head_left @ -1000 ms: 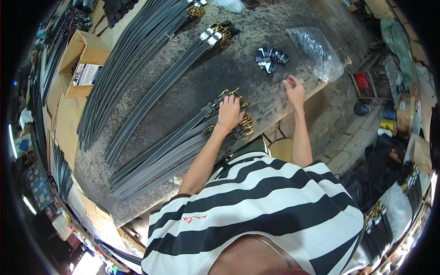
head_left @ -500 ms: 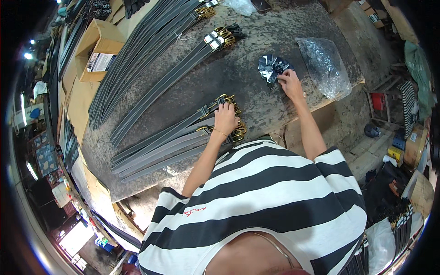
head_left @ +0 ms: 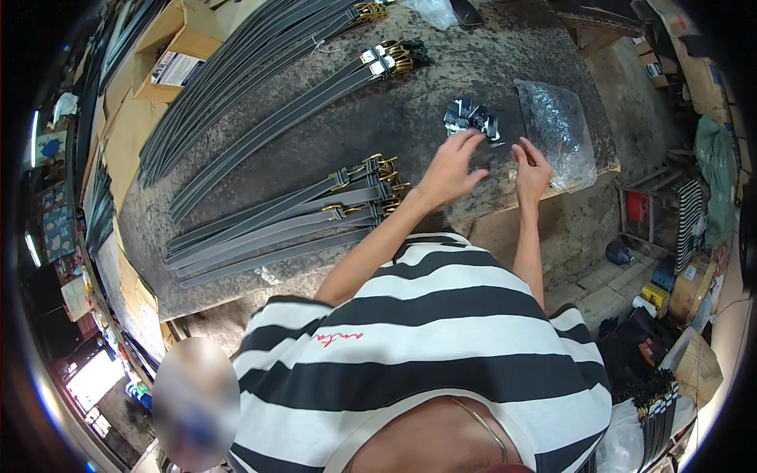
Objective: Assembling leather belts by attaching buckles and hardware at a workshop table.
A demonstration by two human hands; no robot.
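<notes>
My left hand [head_left: 453, 169] hovers over the table with its thumb and fingers apart, holding nothing I can see. Its fingertips are just in front of a pile of small black-and-white tags [head_left: 465, 117]. To its right, my right hand [head_left: 532, 169] is raised with bent fingers close together; a dark scrap with a pale edge shows between the two hands, and what the fingers pinch is too small to make out. Left of my left forearm lies a bundle of dark grey belts [head_left: 268, 229] with gold-coloured buckles [head_left: 382, 169], touched by neither hand.
Farther back lie a tied belt bundle [head_left: 276, 118] with white labels and a larger belt stack [head_left: 236, 71]. A clear plastic bag [head_left: 558, 134] is at the table's right edge. An open cardboard box [head_left: 175, 47] stands far left; a stool [head_left: 646, 209] is on the floor at right.
My left hand has let go of the belt buckles and moved right, toward the tags. My right hand has drawn back from the tag pile, slightly right and nearer me.
</notes>
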